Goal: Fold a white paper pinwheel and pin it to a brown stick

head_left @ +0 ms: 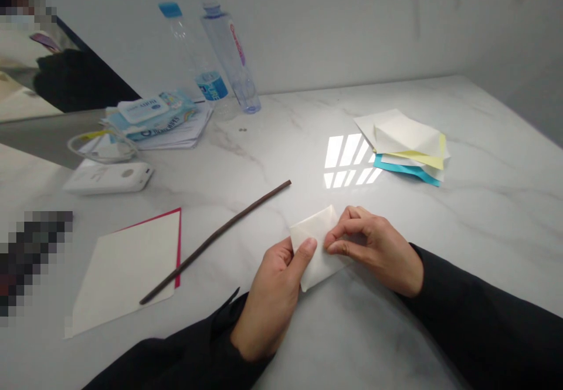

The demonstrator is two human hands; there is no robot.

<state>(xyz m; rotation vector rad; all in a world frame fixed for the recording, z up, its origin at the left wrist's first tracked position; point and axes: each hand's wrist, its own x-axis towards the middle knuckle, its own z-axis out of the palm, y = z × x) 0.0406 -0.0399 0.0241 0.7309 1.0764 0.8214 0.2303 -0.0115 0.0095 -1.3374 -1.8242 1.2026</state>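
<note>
A small folded piece of white paper (313,234) lies on the white marble table (281,143) in front of me. My left hand (275,293) grips its left edge, thumb pressed on top. My right hand (373,249) pinches the paper's right side with thumb and forefinger, the other fingers curled. Both sleeves are black.
A long thin brown stick (215,237) lies slanted to the left, its lower end over a white sheet with a red edge (127,270). A stack of white, yellow and blue papers (407,143) sits at the right. Far left: two water bottles (229,50), wet wipes (152,117), a white device (109,177).
</note>
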